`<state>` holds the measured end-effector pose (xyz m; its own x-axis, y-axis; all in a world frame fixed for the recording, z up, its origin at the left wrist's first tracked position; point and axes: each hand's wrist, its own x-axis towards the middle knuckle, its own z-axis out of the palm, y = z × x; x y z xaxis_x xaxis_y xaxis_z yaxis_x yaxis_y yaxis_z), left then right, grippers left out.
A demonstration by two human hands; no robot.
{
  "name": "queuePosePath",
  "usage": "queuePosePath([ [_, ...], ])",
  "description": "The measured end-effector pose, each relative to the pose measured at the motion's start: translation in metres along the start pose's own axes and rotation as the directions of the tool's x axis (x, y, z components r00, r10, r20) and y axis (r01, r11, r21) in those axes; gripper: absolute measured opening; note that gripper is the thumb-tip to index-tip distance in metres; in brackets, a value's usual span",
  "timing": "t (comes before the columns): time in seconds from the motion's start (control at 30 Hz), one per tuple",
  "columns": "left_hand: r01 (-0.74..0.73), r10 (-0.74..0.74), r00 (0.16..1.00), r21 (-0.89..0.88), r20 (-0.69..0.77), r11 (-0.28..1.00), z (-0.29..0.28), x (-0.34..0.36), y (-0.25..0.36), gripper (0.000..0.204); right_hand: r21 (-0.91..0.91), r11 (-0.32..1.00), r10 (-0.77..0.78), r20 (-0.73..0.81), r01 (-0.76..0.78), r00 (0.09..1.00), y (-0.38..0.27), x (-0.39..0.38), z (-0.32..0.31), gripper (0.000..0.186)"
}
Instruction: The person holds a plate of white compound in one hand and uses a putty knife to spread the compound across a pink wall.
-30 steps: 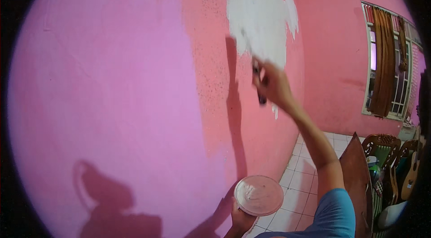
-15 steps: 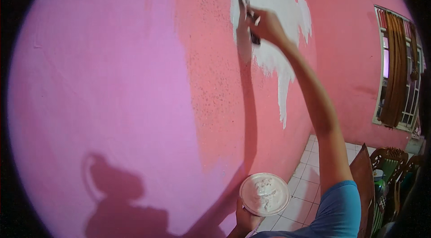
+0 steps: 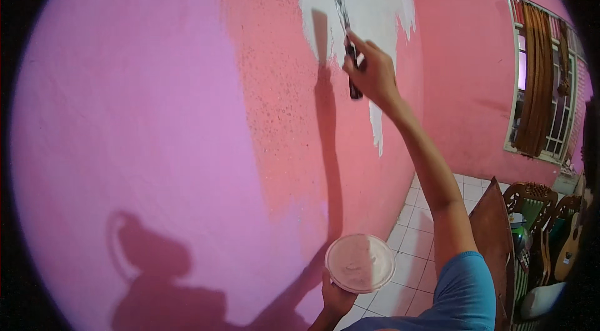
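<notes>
My right hand (image 3: 374, 72) is wrapped round the dark handle of a putty knife (image 3: 342, 14). Its blade points upward, in front of the white putty patch (image 3: 362, 0) spread on the pink wall (image 3: 284, 100); the blade's shadow falls to its left, so it seems a little off the surface. Low down, my left hand (image 3: 337, 296) grips a round tub (image 3: 359, 263) from beneath and its left side. Whitish putty fills the tub, its top smeared and uneven. Most of the left fingers are hidden under the tub.
Left of the bare pink strip the wall has a purple-pink coat (image 3: 144, 112). At right are a barred window (image 3: 562, 93) with a brown curtain (image 3: 536, 81), a brown board (image 3: 490, 225), carved wooden chairs (image 3: 531, 193) and a guitar (image 3: 569, 247). White floor tiles (image 3: 415, 240) lie below.
My right hand with the putty knife has moved down, and the blade has come away from the patch's left edge. The view has shifted slightly; the tub stays in my left hand.
</notes>
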<state>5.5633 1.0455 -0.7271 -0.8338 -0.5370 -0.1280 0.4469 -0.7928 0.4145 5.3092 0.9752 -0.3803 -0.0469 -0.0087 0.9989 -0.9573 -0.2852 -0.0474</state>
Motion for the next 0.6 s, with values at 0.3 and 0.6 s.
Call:
queuePosePath([
  [0.3, -0.012, 0.013, 0.999, 0.02, -0.04, 1.0, 0.003, -0.022, 0.001, 0.071, 0.008, 0.99, 0.137, 0.179, -0.141, 0.974, -0.004, -0.102, 0.03, 0.052],
  [0.6, -0.167, 0.169, 0.985, 0.337, 0.025, 0.927, -0.005, -0.031, -0.001, 0.072, 0.009, 0.999, 0.05, -0.01, -0.05, 0.999, 0.011, -0.078, 0.013, 0.055],
])
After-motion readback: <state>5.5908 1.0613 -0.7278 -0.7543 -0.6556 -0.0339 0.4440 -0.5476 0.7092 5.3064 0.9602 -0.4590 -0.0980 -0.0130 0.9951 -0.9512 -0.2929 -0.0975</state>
